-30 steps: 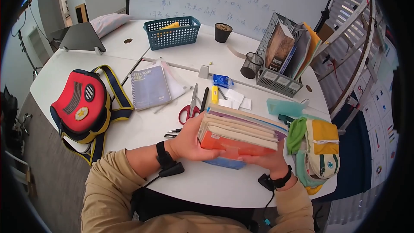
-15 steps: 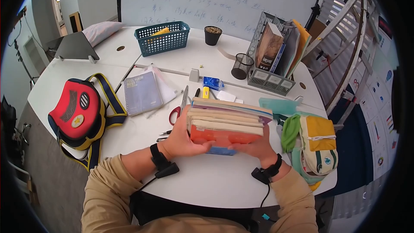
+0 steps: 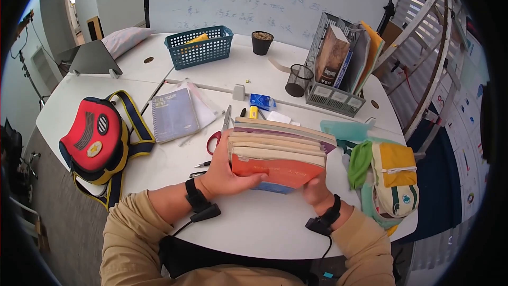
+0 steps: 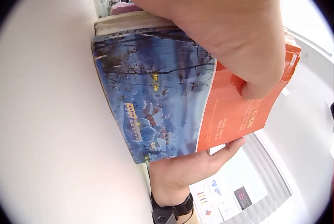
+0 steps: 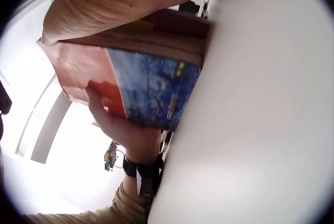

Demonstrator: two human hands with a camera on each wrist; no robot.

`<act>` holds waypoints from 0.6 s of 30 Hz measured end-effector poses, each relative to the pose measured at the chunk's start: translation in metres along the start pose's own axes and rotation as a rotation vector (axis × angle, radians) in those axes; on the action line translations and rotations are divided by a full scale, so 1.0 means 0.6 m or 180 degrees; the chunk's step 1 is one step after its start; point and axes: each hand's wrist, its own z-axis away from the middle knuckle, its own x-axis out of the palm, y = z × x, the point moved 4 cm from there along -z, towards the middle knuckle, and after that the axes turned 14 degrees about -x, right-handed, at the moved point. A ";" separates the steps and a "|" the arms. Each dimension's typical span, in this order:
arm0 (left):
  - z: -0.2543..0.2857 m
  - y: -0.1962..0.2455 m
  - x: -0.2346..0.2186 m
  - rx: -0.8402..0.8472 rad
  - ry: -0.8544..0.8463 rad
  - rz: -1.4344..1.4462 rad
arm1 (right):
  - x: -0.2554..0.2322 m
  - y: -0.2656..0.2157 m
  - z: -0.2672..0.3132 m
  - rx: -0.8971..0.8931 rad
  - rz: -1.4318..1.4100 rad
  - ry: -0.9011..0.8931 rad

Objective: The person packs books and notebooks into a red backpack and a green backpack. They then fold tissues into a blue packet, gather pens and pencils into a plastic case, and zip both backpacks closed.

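Observation:
A thick stack of books [image 3: 283, 171] stands on edge at the table's near middle, its front cover orange above and blue below. My left hand [image 3: 225, 176] grips the left end, its thumb lying across the orange part of the cover. At the right end my right hand [image 3: 317, 190] holds the stack, its thumb by the cover's edge; the other fingers are hidden behind. In the left wrist view the blue cover [image 4: 151, 93] shows a printed scene of branches and houses, its lower edge close to the white tabletop [image 4: 47, 114].
Red-handled scissors [image 3: 214, 142], pens and a yellow marker lie behind the stack. To the left are a spiral notebook [image 3: 174, 115] and a red backpack [image 3: 92, 135]. A yellow-and-cream bag [image 3: 394, 180] lies right. Farther back stand a teal basket [image 3: 198, 53], potted plant, mesh cup and file holder [image 3: 336, 98].
The stack has come nearer the body and lower. My right thumb has slid off the front cover toward its right edge, while the left hand keeps its hold.

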 end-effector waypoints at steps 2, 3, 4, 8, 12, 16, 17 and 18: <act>0.000 -0.005 -0.002 -0.0025 -0.0083 0.0020 | -0.018 -0.003 0.008 0.0044 -0.0008 -0.0233; -0.001 -0.007 -0.003 -0.0038 -0.0110 -0.0009 | -0.023 -0.011 0.001 0.0099 0.0306 -0.0521; -0.001 -0.009 -0.004 -0.0055 -0.0139 -0.0034 | -0.023 -0.012 -0.001 0.0139 0.0483 -0.0649; 0.002 -0.005 -0.001 -0.0254 -0.0167 0.0185 | -0.023 0.001 0.013 0.0276 0.0784 -0.0721; 0.002 0.001 0.000 -0.0366 -0.0221 0.0322 | -0.011 0.000 0.010 0.0510 0.0759 -0.0651; 0.005 0.001 -0.003 -0.0450 -0.0383 0.0368 | 0.008 -0.018 -0.009 0.0338 0.0883 -0.0576; 0.004 0.001 -0.004 -0.0470 -0.0411 0.0400 | 0.007 -0.018 -0.009 0.0251 0.0896 -0.0499; 0.003 0.000 -0.005 -0.0490 -0.0439 0.0433 | 0.006 -0.018 -0.009 0.0165 0.0911 -0.0423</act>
